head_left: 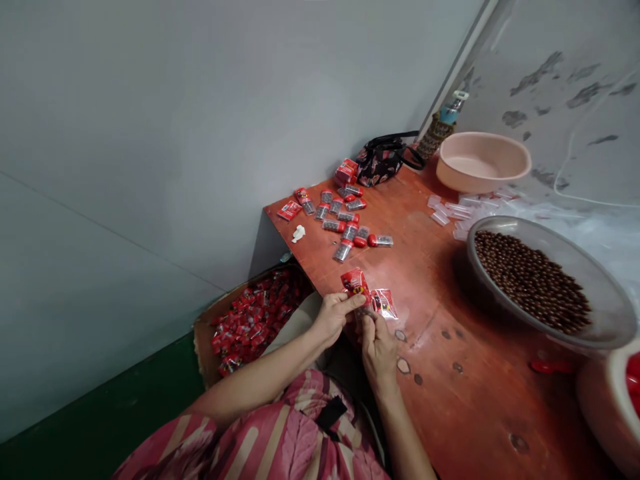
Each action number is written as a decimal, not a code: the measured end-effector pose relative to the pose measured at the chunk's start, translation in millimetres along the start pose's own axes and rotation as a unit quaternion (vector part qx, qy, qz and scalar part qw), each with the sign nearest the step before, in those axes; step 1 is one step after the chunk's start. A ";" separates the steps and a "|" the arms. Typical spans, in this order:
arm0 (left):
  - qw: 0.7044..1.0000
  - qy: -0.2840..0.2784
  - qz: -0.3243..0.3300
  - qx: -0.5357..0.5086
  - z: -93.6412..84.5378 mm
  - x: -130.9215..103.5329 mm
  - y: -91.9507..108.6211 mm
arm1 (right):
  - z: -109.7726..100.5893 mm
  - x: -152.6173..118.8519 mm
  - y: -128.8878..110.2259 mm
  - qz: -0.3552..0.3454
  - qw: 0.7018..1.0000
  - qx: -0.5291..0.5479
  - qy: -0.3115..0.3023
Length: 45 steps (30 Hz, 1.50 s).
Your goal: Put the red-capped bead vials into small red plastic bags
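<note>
Held packet (354, 280) — partly behind fingers (352, 304).

Floral bag (379, 163), covered bottle (436, 135), scuffed wall (575, 100)

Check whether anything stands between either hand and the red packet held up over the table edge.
Nothing visible does: the left hand and the right hand both have their fingers on the red packet. A second packet lies on the table beside it, not in between.

Pink garment (280, 443), slanting cream stripes (243, 451), black patch (331, 413) at front.
</note>
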State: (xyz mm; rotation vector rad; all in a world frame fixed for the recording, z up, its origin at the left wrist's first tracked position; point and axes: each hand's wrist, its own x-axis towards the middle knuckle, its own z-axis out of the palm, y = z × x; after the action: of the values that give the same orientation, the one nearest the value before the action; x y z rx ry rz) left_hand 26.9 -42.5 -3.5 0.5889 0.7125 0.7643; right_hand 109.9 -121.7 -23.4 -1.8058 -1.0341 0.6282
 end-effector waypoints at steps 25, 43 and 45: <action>0.992 -0.052 -0.035 0.113 -9.1 1.1 24.1 | -2.2 -10.6 -8.4 0.066 0.982 0.146 -0.101; 0.997 -0.053 -0.029 -0.057 -0.4 -9.5 5.6 | 1.6 -4.1 -16.1 0.228 0.860 0.415 -0.192; 0.999 -0.028 -0.023 -0.029 0.9 -8.7 6.9 | 2.9 -6.7 -12.4 0.192 0.889 0.384 -0.159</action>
State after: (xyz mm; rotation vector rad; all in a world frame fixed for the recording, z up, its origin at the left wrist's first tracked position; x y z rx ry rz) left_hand 20.2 -45.5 5.0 0.5380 0.6485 0.7205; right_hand 99.6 -123.5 -13.7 -1.2051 -0.4894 1.3912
